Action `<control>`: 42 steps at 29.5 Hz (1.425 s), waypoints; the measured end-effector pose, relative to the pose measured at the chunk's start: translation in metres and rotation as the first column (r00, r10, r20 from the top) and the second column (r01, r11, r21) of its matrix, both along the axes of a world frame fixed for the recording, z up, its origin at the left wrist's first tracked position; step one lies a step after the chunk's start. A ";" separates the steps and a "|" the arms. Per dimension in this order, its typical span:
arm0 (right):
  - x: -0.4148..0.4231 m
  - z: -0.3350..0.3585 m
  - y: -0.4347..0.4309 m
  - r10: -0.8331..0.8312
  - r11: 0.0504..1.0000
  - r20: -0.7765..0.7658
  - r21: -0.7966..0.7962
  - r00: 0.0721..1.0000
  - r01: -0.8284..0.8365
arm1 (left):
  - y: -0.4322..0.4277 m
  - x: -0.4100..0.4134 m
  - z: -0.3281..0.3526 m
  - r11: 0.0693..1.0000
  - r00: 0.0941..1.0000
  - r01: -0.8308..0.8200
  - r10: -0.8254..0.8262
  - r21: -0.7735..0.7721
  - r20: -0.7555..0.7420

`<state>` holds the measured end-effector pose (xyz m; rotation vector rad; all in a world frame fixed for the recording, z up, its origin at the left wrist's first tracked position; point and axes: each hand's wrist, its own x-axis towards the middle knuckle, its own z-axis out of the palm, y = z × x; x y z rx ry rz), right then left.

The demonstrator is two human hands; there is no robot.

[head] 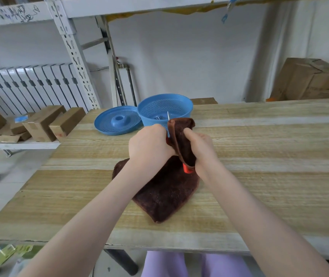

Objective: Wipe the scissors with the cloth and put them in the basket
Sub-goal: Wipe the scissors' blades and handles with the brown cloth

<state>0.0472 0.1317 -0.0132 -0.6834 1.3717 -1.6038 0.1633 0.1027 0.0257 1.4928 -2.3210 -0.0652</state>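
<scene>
I take the wooden table point(259, 136) in front of me as my landmark. On its far left part lies a round blue perforated lid point(118, 120), knob up. Left of the table, a low white shelf carries several cardboard boxes point(39, 124). Behind that corner stands a white radiator point(29, 86), with a slotted metal shelving upright point(73, 50) rising in front of it. Beyond the table's far right corner sits a large brown carton point(311, 78). High above the table hangs a blue clip point(228, 9). Under its near edge show my lilac trousers point(163, 264) and a dark table leg point(123, 262).
</scene>
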 end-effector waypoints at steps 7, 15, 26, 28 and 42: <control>-0.005 -0.001 0.000 0.135 0.989 -0.120 -0.037 0.984 -0.140 | -0.006 0.009 0.003 0.998 0.998 -0.026 0.030 0.065 -0.061; -0.001 -0.001 -0.002 0.056 0.997 -0.088 -0.047 0.995 -0.061 | -0.009 0.012 0.004 0.998 0.998 -0.014 0.018 0.057 -0.067; -0.005 0.005 0.000 0.154 0.988 -0.172 0.008 0.973 -0.155 | -0.011 0.015 0.002 0.998 0.997 -0.006 0.010 0.056 -0.074; -0.007 0.008 -0.001 0.127 0.992 -0.143 0.000 0.981 -0.128 | -0.009 0.014 0.001 0.998 0.997 0.006 -0.002 0.061 -0.075; -0.011 0.007 0.001 0.122 0.992 -0.149 -0.010 0.981 -0.124 | -0.008 0.015 0.003 0.998 0.998 0.003 0.001 0.064 -0.062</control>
